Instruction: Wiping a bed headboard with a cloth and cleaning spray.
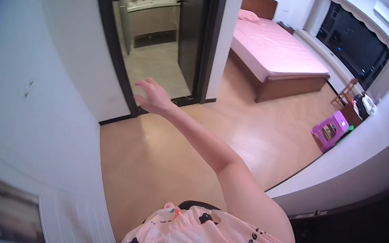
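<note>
My right arm reaches across the wood-look floor [157, 161]. At its end, my right hand [154, 98] hangs in the air with fingers slightly curled and apart, holding nothing. In the picture it overlaps the foot of the dark door frame [115, 40] of a bathroom. Inside stand a washbasin counter [153, 6] and the dark open door [193, 33]. My left hand is out of view. A printed pink top [199, 233] covers my body at the bottom. A small skin-coloured bit shows by its upper edge; I cannot tell what it is.
A bed [278, 51] with a pink sheet stands in the room beyond, near a dark window [352, 43]. A purple plastic stool [330, 129] and a wooden chair [345, 94] are at the right. White walls [48, 106] flank the passage.
</note>
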Action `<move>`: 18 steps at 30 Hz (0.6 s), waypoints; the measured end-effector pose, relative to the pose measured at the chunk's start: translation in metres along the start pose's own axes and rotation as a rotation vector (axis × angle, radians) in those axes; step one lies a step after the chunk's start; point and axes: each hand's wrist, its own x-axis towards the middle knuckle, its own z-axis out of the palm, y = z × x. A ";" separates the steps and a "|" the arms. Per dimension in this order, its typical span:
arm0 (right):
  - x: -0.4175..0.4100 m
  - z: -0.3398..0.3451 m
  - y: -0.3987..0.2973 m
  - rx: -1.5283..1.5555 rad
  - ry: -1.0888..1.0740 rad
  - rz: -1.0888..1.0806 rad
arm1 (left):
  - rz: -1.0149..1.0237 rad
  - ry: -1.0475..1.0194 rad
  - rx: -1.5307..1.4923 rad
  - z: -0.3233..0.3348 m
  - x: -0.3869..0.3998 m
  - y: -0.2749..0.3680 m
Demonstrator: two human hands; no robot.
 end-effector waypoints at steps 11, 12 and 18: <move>0.250 0.069 0.085 -0.137 -0.088 -0.130 | 0.016 0.036 0.197 0.175 0.277 0.139; 0.276 0.071 0.097 -0.128 -0.089 -0.123 | 0.025 0.090 0.163 0.181 0.290 0.134; 0.409 0.128 0.133 -0.179 -0.089 -0.147 | -0.127 0.330 0.256 0.148 0.333 0.083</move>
